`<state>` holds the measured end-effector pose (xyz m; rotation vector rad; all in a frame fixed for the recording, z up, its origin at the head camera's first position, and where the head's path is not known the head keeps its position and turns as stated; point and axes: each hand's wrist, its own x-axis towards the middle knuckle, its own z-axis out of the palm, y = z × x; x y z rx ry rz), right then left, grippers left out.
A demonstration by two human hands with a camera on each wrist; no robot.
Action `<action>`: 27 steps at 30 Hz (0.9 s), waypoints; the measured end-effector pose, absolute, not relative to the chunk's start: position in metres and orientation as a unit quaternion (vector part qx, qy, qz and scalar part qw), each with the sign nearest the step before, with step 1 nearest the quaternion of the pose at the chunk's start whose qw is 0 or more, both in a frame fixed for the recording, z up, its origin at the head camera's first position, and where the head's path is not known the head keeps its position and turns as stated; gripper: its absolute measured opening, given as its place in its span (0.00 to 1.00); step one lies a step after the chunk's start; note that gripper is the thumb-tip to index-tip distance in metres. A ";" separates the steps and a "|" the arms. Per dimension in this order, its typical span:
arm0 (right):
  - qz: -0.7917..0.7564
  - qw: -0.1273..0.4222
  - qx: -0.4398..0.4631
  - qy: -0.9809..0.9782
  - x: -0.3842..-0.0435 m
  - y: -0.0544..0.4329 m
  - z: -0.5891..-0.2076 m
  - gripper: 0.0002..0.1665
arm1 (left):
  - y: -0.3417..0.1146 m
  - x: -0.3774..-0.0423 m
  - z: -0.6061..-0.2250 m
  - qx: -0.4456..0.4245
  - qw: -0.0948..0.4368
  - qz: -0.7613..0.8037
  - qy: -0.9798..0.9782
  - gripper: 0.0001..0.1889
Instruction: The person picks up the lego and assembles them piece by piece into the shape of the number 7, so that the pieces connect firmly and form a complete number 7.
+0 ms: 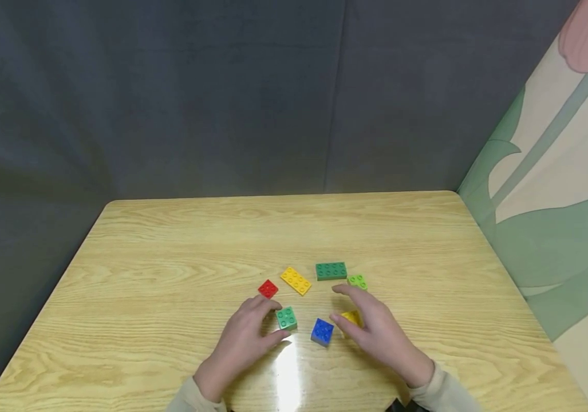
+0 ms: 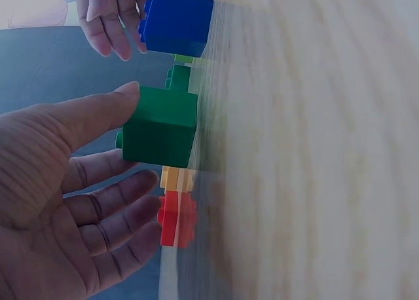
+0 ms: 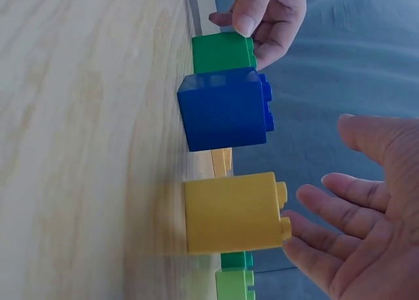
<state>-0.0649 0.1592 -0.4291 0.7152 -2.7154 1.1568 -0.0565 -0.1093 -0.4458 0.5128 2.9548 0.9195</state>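
My left hand [image 1: 246, 332] is beside a square green brick [image 1: 286, 318], thumb and forefinger spread around its near and far sides. In the left wrist view, the thumb tip overlaps the corner of this brick, and the other fingers lie loosely bent behind it. My right hand [image 1: 376, 329] hovers over a yellow brick [image 1: 351, 316], which it partly covers in the head view. Its fingers [image 3: 340, 208] are spread beside the studs in the right wrist view, with nothing between them and the thumb. A blue brick [image 1: 322, 332] stands between the two hands.
Farther back on the wooden table [image 1: 170, 246] lie a red brick [image 1: 268, 289], a long yellow brick [image 1: 296, 281], a long dark green brick [image 1: 331, 270] and a lime green brick [image 1: 358, 281]. A dark curtain [image 1: 221, 103] hangs behind the table.
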 end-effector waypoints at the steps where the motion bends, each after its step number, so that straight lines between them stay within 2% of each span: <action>1: 0.380 0.053 0.236 -0.893 -0.065 0.159 -0.430 0.30 | -0.109 -0.057 -0.446 0.162 0.003 0.293 0.942 0.24; 27: 0.342 0.046 0.251 -0.905 -0.063 0.151 -0.432 0.30 | -0.109 -0.060 -0.447 0.158 0.018 0.295 0.942 0.22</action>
